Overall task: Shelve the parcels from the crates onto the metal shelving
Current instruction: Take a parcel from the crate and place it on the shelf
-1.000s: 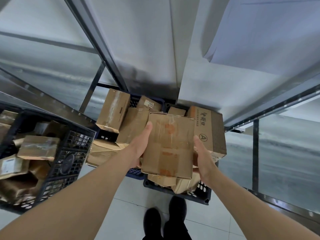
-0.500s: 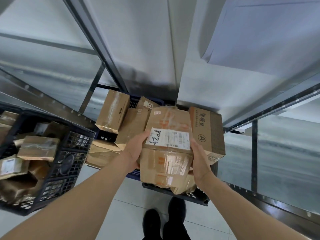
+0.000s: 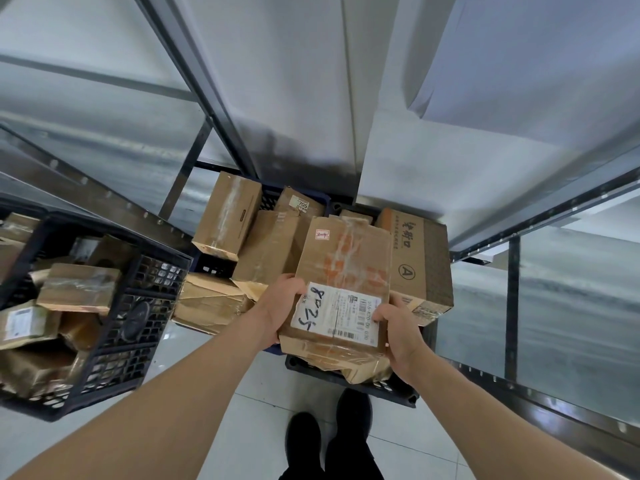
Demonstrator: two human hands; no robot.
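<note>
A worn cardboard parcel (image 3: 343, 268) with a white shipping label marked 8025 is held in front of me over a dark crate (image 3: 384, 388). My left hand (image 3: 282, 306) grips its left edge and my right hand (image 3: 401, 332) grips its lower right corner. The label faces up toward me. Under and behind it the crate holds several more brown parcels, among them a tall box (image 3: 227, 216) and a box marked A (image 3: 420, 263). Metal shelving (image 3: 540, 216) runs along both sides.
A second dark crate (image 3: 138, 306) full of parcels stands at the left on the tiled floor. My black shoes (image 3: 329, 431) are just below the front crate. A shelf upright (image 3: 512, 306) stands at the right, and a shelf rail (image 3: 86, 185) crosses at the left.
The parcel has been turned in both hands so its labelled face now points up at me. It also sits a little closer to me.
</note>
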